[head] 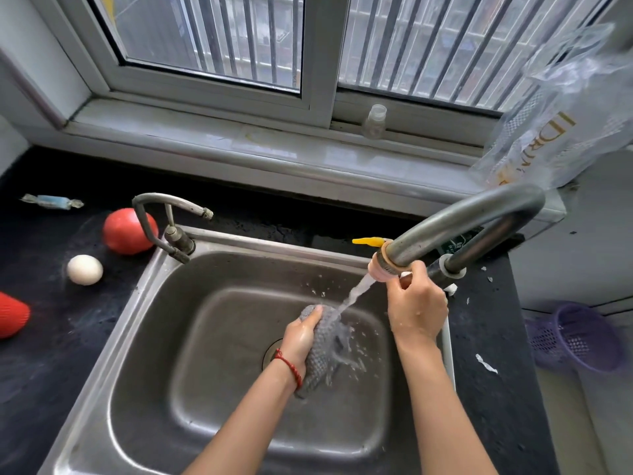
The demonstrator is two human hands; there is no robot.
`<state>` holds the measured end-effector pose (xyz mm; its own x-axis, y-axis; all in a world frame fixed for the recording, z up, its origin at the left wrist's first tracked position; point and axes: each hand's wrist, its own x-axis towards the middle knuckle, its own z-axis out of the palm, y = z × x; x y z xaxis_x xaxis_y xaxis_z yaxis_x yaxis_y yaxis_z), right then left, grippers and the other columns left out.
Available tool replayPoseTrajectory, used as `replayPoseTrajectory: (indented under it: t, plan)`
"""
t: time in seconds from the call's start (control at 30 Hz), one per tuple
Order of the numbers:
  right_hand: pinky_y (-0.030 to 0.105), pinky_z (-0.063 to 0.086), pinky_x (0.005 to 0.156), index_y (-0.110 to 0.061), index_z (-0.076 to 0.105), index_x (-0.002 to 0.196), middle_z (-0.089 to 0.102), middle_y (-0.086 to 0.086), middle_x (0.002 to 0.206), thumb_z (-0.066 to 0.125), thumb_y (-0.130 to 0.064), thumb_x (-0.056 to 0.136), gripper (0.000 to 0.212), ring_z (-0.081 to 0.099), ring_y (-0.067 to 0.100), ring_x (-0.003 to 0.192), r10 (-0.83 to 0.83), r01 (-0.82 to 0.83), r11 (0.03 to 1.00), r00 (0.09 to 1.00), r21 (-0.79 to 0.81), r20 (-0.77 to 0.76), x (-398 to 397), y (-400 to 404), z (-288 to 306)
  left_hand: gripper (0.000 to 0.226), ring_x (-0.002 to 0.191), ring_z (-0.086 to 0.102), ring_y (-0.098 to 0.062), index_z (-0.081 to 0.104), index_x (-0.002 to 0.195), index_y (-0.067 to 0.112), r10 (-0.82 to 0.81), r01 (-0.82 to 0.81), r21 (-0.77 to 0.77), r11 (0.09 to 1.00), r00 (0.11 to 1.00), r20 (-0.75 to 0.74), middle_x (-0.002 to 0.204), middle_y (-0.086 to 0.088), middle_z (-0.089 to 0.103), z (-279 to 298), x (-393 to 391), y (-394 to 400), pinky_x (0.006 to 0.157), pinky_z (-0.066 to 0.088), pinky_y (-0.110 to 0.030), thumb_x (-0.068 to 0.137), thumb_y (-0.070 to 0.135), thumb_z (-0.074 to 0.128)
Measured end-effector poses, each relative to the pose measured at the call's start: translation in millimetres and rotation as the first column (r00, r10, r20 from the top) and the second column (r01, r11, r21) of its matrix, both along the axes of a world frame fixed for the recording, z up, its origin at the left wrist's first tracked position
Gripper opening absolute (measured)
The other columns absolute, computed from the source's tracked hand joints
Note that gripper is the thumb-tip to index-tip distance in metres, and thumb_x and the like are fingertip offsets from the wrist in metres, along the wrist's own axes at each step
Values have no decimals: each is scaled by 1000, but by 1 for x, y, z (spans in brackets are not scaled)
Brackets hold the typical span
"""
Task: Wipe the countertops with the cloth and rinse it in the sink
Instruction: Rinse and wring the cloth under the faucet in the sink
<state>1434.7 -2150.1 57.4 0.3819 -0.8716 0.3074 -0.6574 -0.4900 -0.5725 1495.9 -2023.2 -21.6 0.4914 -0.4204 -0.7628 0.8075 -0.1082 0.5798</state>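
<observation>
A grey knitted cloth (320, 354) hangs bunched over the steel sink (144, 337), gripped by my left hand (301, 337), which wears a red thread bracelet. Water streams from the pink spray head (383, 267) of the tall curved faucet (472, 217) onto the cloth and splashes around it. My right hand (416, 306) is up at the faucet, its fingers closed around the tap just below the spray head. The black countertop (58, 337) surrounds the sink on both sides.
On the left counter lie a red tomato (125, 231), a white egg (84, 269), a red object (12, 313) and a wrapped candy (51, 201). A small second tap (168, 214) stands at the sink's back left. At right are a purple basket (579, 337) and a plastic bag (561, 125).
</observation>
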Motion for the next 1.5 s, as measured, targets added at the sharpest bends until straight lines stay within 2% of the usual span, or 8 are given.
replayPoseTrajectory:
  t: [0.23,0.5,0.57,0.73,0.9,1.07,1.23,1.5]
  plan:
    - [34,37,69,-6,66,91,74,17,83,57,-30,88,26,59,37,89,-158,134,974,980,185,121,-3,-9,6,25,54,66,-20,68,82,2,30,-29,-16,999,998,46,58,-7,71,13,3,4,63,55,-30,89,22,55]
    - [28,44,59,-18,52,80,60,1,64,64,-33,80,20,62,31,65,-42,-107,909,938,403,343,-35,31,-22,21,60,65,-22,66,74,7,-64,79,-80,994,982,176,68,-11,69,32,2,12,62,53,-29,88,20,57]
    - [22,51,70,-26,57,82,66,-3,81,62,-21,76,10,64,22,80,119,-311,749,932,585,342,-44,44,-34,20,61,63,-18,65,73,10,-121,144,-79,986,962,246,71,-9,67,37,1,14,63,51,-28,89,18,56]
    - [16,50,82,-23,55,113,63,-7,108,60,-4,61,56,60,-2,99,406,-605,267,776,750,482,-40,48,-38,21,63,67,-7,66,79,12,-283,353,-103,930,866,412,66,3,72,54,-2,23,60,54,-18,91,7,49]
    - [37,48,70,-30,66,66,61,-1,76,72,-31,63,7,57,13,74,569,-521,374,782,768,254,-47,41,-36,22,53,57,7,61,67,18,-272,314,49,948,724,634,67,3,62,69,4,37,55,48,-10,88,12,57]
    - [22,33,54,-23,43,49,46,-13,48,65,-25,83,41,40,1,50,528,-469,523,834,712,161,-51,44,-39,26,51,50,3,60,58,15,-182,129,129,983,653,735,58,3,57,63,6,49,54,43,-14,83,18,64]
    - [33,32,61,-24,39,55,46,-7,55,54,-26,91,39,42,10,58,319,-301,756,945,582,74,-39,56,-29,14,54,49,1,68,67,9,-242,35,263,964,525,816,53,11,55,55,0,54,55,38,-11,78,18,70]
    - [32,45,68,-12,58,68,62,7,75,45,-25,95,33,55,21,78,-129,-175,468,956,866,262,-19,66,-16,18,58,45,-2,72,79,6,-322,15,342,940,377,868,65,12,42,63,-29,37,59,35,-9,78,24,67]
